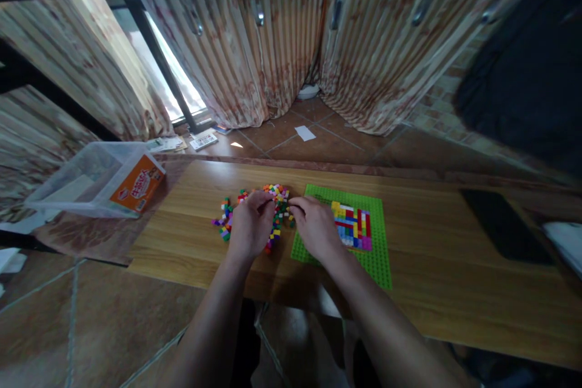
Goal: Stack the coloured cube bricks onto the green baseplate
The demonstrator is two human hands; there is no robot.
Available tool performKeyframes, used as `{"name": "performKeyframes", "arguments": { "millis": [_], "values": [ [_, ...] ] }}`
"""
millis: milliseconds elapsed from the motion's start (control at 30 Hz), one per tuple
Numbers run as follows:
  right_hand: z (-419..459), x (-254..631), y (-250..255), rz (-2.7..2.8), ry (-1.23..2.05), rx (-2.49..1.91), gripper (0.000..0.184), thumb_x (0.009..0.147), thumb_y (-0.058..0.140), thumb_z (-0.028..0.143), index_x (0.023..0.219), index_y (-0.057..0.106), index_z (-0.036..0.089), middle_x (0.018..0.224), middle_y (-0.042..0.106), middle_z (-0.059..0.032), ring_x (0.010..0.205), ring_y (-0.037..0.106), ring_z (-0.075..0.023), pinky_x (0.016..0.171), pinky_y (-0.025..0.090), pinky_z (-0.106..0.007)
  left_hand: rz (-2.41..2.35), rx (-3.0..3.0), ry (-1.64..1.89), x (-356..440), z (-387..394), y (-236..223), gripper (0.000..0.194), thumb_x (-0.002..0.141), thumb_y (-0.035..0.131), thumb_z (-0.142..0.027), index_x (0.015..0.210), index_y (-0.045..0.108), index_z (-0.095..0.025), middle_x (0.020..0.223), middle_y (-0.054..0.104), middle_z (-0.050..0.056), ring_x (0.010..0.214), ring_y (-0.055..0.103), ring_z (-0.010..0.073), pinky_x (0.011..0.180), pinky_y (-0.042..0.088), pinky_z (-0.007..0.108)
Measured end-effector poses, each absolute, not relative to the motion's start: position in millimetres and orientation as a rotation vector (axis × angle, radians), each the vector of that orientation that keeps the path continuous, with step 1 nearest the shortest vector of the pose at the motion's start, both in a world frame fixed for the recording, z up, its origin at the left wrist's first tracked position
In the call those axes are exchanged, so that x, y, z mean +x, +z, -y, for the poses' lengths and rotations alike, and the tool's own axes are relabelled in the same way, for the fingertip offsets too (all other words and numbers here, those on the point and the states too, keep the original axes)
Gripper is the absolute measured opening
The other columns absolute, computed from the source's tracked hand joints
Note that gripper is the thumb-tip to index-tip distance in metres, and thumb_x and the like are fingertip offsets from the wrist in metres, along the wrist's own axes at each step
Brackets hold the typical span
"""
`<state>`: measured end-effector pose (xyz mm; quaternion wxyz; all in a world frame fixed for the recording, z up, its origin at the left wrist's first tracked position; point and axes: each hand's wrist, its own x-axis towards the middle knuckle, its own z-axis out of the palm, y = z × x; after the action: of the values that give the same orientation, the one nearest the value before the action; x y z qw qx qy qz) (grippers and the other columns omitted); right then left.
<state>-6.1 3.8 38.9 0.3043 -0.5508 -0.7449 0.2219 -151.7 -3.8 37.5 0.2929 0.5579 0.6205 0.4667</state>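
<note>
On the wooden table (422, 267), the left hand (253, 223) is over the pile of small coloured bricks (280, 211), its fingers curled and the thumb close to the forefinger, but I cannot tell whether a brick is between them. The right hand (313, 221) is near it, above the left part of the green baseplate (378, 264), with fingertips brought together toward the pile, and whether these hold something is too small to tell. On this baseplate, beside the right hand, lies a flat, multicoloured block of joined bricks (353, 225).
</note>
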Motion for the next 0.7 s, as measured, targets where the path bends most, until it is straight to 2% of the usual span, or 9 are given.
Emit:
{"name": "performKeyframes", "arguments": {
  "millis": [100, 267, 500, 700],
  "values": [
    [-3, 12, 44, 1.842, 0.627, -1.342, 0.019, 0.091, 0.053, 0.018, 0.095, 0.072, 0.021, 0.094, 0.074, -0.0058, 0.087, 0.069, -0.0194, 0.083, 0.050, -0.031, -1.629, 1.506, 1.241, -146, 3, 35, 0.008, 0.080, 0.058, -0.017, 0.085, 0.064, -0.017, 0.084, 0.071, 0.003, 0.084, 0.068, 0.0174, 0.076, 0.052, 0.027],
    [-5, 60, 40, 1.544, 0.737, -1.356, 0.021, 0.090, 0.054, 0.032, 0.098, 0.070, 0.022, 0.084, 0.075, -0.0044, 0.079, 0.072, -0.0204, 0.073, 0.054, -0.032, -1.582, 1.562, 1.164, -132, 6, 37, 0.006, 0.082, 0.055, -0.017, 0.086, 0.059, -0.019, 0.081, 0.070, 0.002, 0.078, 0.067, 0.0165, 0.071, 0.051, 0.026],
    [-7, 112, 33, 1.491, 0.691, -1.487, 0.022, 0.083, 0.060, 0.037, 0.092, 0.073, 0.022, 0.093, 0.075, -0.0060, 0.083, 0.069, -0.0219, 0.078, 0.053, -0.036, -1.433, 1.659, 1.096, -106, 9, 38, 0.010, 0.083, 0.053, -0.011, 0.084, 0.059, -0.019, 0.077, 0.067, 0.000, 0.073, 0.065, 0.0141, 0.068, 0.048, 0.024],
    [-4, 120, 33, 1.591, 0.674, -1.478, 0.020, 0.082, 0.062, 0.038, 0.086, 0.075, 0.024, 0.096, 0.073, -0.0050, 0.090, 0.066, -0.0220, 0.084, 0.049, -0.037, -1.467, 1.669, 1.032, -84, 7, 39, 0.010, 0.082, 0.057, -0.012, 0.083, 0.066, -0.018, 0.077, 0.066, 0.000, 0.069, 0.060, 0.0126, 0.066, 0.045, 0.024]
  ]
}}
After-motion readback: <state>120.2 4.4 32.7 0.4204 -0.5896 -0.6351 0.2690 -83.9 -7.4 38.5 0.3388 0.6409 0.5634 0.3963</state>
